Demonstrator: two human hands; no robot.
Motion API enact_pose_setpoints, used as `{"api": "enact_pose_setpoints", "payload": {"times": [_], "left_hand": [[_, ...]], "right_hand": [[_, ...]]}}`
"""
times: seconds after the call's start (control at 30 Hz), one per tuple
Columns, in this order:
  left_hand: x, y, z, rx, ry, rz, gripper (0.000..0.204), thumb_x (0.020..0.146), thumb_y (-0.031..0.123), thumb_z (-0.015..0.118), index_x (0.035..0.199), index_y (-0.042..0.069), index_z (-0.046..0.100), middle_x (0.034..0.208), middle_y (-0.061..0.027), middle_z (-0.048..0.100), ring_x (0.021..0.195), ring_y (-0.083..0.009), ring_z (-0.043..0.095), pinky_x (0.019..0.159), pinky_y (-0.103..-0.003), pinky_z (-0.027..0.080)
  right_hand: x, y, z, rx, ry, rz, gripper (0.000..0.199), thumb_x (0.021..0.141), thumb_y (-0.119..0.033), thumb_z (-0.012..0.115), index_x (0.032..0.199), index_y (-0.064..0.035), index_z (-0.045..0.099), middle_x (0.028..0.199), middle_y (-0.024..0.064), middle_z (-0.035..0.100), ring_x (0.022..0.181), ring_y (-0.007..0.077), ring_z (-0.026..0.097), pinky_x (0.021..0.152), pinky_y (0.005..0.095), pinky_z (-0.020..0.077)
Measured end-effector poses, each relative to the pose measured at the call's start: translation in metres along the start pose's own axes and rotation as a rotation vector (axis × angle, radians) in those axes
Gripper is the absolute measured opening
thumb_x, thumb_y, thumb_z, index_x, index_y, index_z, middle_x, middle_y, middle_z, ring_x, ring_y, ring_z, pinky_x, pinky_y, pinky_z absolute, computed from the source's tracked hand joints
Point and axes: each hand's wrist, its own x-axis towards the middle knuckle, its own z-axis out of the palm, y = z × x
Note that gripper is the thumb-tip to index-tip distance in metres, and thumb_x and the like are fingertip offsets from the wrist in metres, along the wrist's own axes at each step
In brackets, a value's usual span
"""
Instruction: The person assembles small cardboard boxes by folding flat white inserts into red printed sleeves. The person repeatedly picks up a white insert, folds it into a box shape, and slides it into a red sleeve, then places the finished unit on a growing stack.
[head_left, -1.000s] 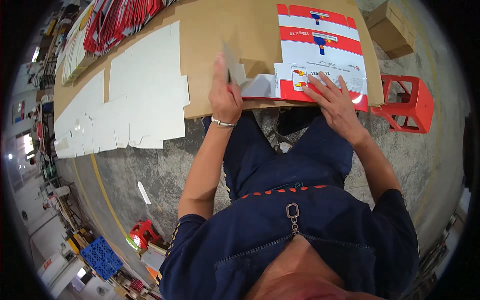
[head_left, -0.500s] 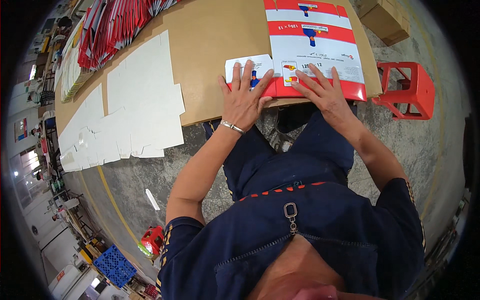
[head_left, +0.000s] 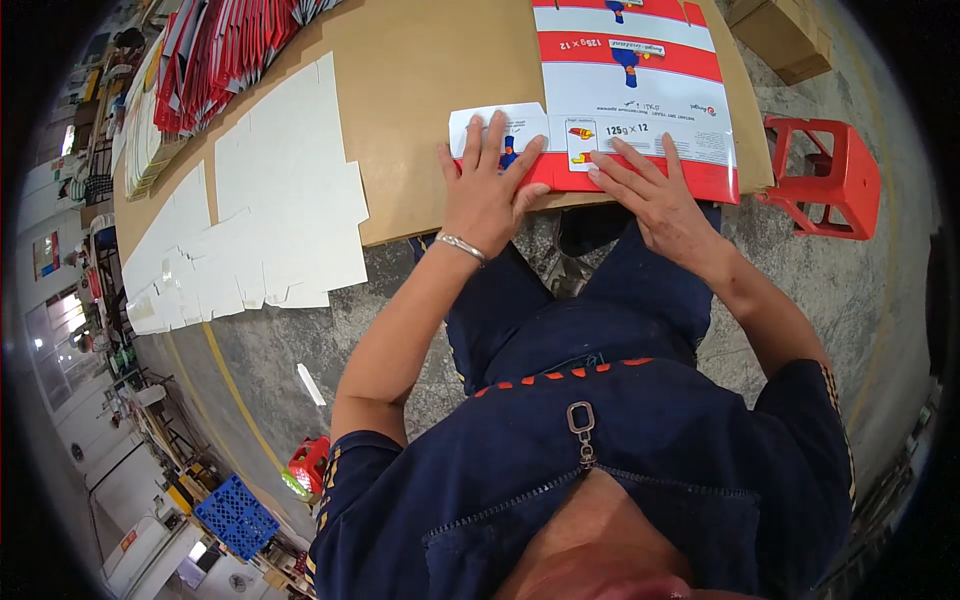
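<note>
A flat, printed red-and-white carton blank [head_left: 640, 100] lies at the near right of the cardboard-topped table. My left hand [head_left: 487, 190] rests palm down, fingers spread, on the blank's white and red left flap [head_left: 530, 127]. On the lower part of the same blank, near its red front band, lies my right hand [head_left: 665, 200]. Its fingers are stretched out and slightly apart. Neither hand grips anything; both press flat near the table's front edge.
White slotted cardboard sheets [head_left: 285, 210] cover the table's left side. Behind them stands a stack of folded red cartons [head_left: 215, 60]. A red plastic stool [head_left: 825, 180] and a brown cardboard box [head_left: 785, 35] are at the right. Brown board [head_left: 430, 60] covers the tabletop.
Both hands stay flat on the carton blank. My right hand has shifted very slightly down and to the right on it. The whole view has moved a little.
</note>
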Motion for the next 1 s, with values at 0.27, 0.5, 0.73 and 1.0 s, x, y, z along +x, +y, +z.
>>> {"api": "enact_pose_setpoints", "payload": {"times": [0.27, 0.5, 0.73, 1.0], "left_hand": [[0.06, -0.004, 0.008, -0.184, 0.11, -0.272, 0.078, 0.072, 0.051, 0.078, 0.137, 0.014, 0.054, 0.153, -0.0164, 0.035, 0.145, -0.0328, 0.025, 0.111, -0.063, 0.013], [0.07, 0.024, 0.004, -1.156, 0.34, -0.531, 0.076, 0.082, 0.029, 0.076, 0.14, -0.006, 0.041, 0.139, -0.0241, 0.049, 0.133, -0.0329, 0.044, 0.109, -0.038, 0.036], [-0.034, 0.02, -0.053, -0.847, 0.085, -0.161, 0.083, 0.083, 0.022, 0.074, 0.149, 0.0, 0.029, 0.153, -0.0223, 0.032, 0.144, -0.0348, 0.028, 0.117, -0.043, 0.023], [-0.136, -0.094, -0.067, 0.005, -0.095, -0.595, 0.091, 0.071, 0.025, 0.079, 0.147, 0.001, 0.033, 0.153, -0.0229, 0.032, 0.143, -0.0425, 0.026, 0.115, -0.06, 0.017]], "right_hand": [[0.003, 0.001, 0.001, 0.088, 0.133, -0.027, 0.069, 0.074, 0.001, 0.06, 0.14, -0.0131, 0.047, 0.145, 0.0021, 0.048, 0.137, 0.0225, 0.042, 0.113, 0.061, 0.0225], [-0.046, -0.058, -0.001, 1.488, -0.019, 0.551, 0.043, 0.091, -0.011, 0.063, 0.132, -0.0019, 0.05, 0.119, 0.0124, 0.063, 0.109, 0.0193, 0.059, 0.088, 0.0374, 0.0527], [-0.052, 0.023, -0.006, 1.196, 0.332, 1.264, 0.03, 0.098, -0.017, 0.053, 0.125, -0.0046, 0.054, 0.113, 0.0067, 0.061, 0.1, 0.013, 0.058, 0.085, 0.029, 0.0485], [0.115, 0.305, -0.047, 0.878, 0.425, 0.749, 0.05, 0.09, -0.016, 0.07, 0.135, -0.002, 0.055, 0.105, 0.0031, 0.068, 0.085, 0.0058, 0.06, 0.073, 0.022, 0.0489]]}}
